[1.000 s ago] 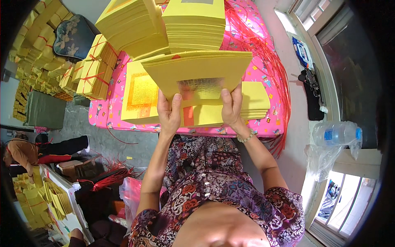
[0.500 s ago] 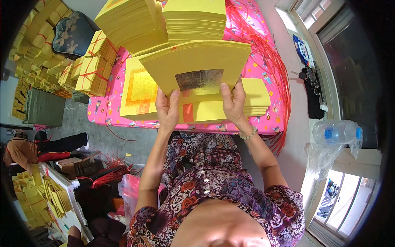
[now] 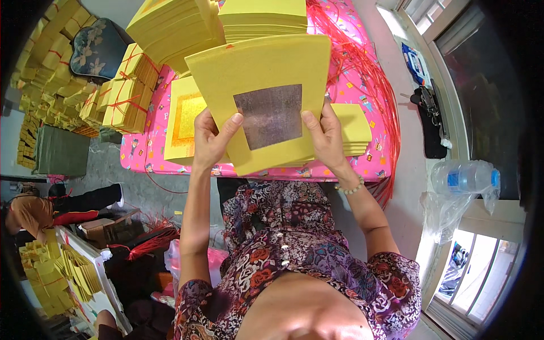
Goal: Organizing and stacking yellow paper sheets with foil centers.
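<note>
Between my two hands I hold a stack of yellow paper sheets [image 3: 266, 62] upright above the table, its face turned toward me with a dark metallic foil square on it. My left hand [image 3: 213, 136] grips the left edge, thumb on the front and fingers behind. My right hand [image 3: 325, 131], with a beaded bracelet at the wrist, grips the right edge the same way. Behind it on the table lie yellow sheets with a gold-orange square [image 3: 187, 116] at the left and a low yellow paper stack [image 3: 352, 127] at the right. The stack hides what lies directly behind it.
Tall yellow paper stacks [image 3: 263, 17] stand at the back of the pink patterned table [image 3: 136, 158]. Red plastic strips [image 3: 379, 107] hang along its right side. Tied yellow bundles [image 3: 127, 102] sit at the left. A wall and window are at the right; another person [image 3: 34, 212] is at far left.
The stack has been tipped up from a bowed, slanted pose, so its face and whole foil square now show. My hands have shifted a little with it, still gripping both sides.
</note>
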Tool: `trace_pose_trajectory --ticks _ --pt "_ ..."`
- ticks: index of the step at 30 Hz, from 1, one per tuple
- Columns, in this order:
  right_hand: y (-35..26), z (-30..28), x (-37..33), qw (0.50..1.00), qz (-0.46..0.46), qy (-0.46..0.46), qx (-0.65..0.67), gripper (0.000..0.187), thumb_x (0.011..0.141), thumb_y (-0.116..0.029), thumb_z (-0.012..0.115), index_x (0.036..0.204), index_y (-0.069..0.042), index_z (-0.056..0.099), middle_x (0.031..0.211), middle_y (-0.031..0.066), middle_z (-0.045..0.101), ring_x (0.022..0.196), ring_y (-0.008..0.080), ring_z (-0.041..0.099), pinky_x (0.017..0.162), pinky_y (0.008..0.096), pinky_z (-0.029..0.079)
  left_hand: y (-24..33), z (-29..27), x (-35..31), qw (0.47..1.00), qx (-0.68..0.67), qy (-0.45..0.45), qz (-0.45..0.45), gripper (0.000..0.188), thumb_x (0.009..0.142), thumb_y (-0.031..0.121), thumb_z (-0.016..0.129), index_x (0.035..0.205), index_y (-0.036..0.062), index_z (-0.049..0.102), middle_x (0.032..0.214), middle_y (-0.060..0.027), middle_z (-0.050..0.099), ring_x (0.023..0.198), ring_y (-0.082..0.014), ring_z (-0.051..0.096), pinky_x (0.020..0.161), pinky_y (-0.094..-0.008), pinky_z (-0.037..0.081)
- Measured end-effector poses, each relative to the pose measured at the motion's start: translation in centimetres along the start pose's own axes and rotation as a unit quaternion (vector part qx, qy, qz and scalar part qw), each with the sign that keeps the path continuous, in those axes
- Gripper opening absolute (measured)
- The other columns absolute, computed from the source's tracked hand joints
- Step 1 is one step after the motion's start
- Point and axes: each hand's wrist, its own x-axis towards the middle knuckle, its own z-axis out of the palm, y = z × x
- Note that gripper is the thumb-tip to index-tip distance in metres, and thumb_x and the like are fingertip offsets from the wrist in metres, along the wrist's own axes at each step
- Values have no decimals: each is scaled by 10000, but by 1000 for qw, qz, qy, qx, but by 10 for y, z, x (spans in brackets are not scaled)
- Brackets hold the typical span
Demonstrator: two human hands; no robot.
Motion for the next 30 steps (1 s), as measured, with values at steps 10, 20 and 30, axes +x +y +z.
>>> trace_pose_trajectory --ticks 10,20,30 --pt "-22 -40 -6 993 94 -66 -8 310 932 -89 494 1233 -22 459 1165 110 471 1072 187 522 885 304 445 -1 10 -11 971 -143 41 -185 192 880 79 603 1065 29 603 949 -39 652 751 -75 600 651 -227 487" --pt "-32 -39 -3 892 -181 -185 -370 296 677 -126 766 962 -132 688 1306 163 416 1254 357 348 1041 462 293 -13 21 -25 937 -231 53 -258 324 874 52 575 1194 33 523 1043 -66 639 886 -151 633 756 -298 532" --pt "-17 -39 -14 968 -17 -102 -230 233 770 -144 700 964 -17 671 1225 140 479 1220 309 374 1018 421 296 -24 14 -41 915 -318 -53 -243 308 893 109 546 1185 13 516 1057 -133 622 886 -229 648 713 -387 572"
